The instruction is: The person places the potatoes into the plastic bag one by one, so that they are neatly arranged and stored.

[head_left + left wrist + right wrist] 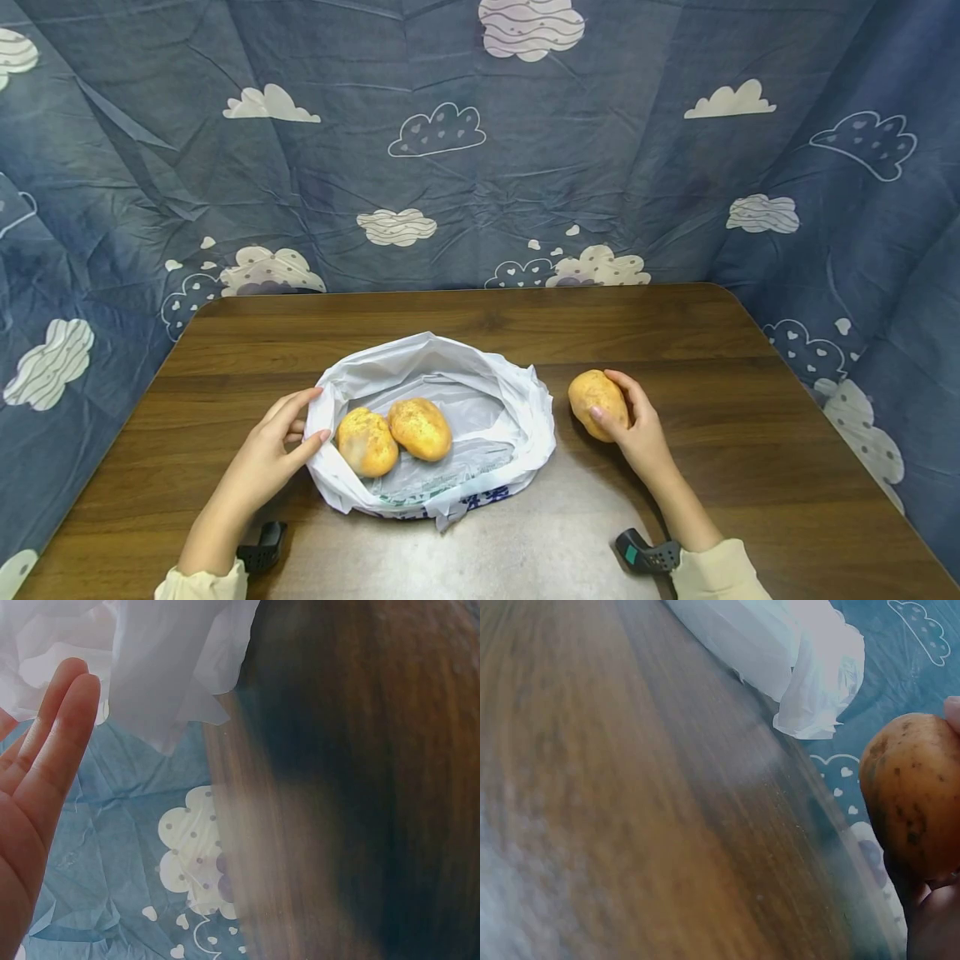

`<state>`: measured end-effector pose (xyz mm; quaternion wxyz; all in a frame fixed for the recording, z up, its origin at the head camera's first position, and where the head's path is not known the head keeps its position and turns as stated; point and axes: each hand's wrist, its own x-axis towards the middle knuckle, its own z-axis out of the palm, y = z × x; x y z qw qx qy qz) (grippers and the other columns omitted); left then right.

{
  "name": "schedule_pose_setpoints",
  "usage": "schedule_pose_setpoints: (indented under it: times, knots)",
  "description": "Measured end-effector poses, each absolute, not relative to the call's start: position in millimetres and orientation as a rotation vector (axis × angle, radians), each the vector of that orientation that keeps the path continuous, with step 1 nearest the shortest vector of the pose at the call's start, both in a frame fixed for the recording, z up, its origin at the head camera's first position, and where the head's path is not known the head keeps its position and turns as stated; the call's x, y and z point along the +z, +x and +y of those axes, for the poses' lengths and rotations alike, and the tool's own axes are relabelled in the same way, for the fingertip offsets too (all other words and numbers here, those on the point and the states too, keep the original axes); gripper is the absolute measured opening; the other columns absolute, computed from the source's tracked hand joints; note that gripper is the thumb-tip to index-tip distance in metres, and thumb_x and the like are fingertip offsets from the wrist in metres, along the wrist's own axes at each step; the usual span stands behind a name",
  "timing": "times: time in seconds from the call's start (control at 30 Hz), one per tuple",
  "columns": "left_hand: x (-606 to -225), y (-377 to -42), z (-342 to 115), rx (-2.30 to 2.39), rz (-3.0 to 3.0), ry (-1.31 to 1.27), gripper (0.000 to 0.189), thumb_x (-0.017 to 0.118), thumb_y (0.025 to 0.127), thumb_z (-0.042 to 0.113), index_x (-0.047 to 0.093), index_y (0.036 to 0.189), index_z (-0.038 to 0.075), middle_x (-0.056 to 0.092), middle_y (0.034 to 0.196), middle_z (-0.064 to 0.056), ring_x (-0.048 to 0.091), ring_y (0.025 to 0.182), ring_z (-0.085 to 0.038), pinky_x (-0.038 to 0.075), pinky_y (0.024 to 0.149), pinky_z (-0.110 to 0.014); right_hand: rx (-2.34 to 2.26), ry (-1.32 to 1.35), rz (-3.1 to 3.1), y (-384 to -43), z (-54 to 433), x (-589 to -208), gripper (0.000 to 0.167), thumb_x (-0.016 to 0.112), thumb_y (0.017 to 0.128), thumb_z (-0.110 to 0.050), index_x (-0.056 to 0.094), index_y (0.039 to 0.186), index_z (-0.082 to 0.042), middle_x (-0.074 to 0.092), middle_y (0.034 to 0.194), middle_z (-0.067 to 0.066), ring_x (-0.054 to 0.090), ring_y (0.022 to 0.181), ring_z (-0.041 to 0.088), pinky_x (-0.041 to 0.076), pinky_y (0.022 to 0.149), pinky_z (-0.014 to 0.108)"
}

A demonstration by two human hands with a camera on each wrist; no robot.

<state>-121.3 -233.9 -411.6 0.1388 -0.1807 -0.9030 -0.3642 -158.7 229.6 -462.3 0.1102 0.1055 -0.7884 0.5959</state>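
A white plastic bag [528,417] lies with its mouth spread wide, printed in dark blue and green along its near side. Inside it, one potato [367,443] touches a second potato [422,429]. My left hand [266,446] holds the bag's left rim between thumb and fingers; in the left wrist view two fingers [64,724] stretch along the white plastic. To the right of the bag, my right hand [637,421] grips a third potato [597,404], thumb on the near side and fingers over the far side. Dark specks mark this potato [911,791] in the right wrist view.
The brown wooden table [750,467] has a glossy reflection near its front. A blue cloth with cloud prints [450,192] hangs behind the table and at its sides. Black wrist bands [262,546] sit on both wrists.
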Motion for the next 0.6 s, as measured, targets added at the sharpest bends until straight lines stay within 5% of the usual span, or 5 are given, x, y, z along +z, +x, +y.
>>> schedule_pose_setpoints:
  times: [0.6]
  knots:
    - [-412, -122, -235, -1.052, -2.602, -0.521, 0.053, 0.067, 0.078, 0.0, 0.045, 0.127, 0.0, 0.048, 0.119, -0.014, 0.056, 0.077, -0.012, 0.051, 0.068, -0.023, 1.783, 0.33, -2.131, -148, 204, -426, 0.055, 0.058, 0.08, 0.011, 0.035, 0.13, 0.006, 0.044, 0.122, 0.009, 0.042, 0.107, 0.012, 0.038, 0.086, 0.015]
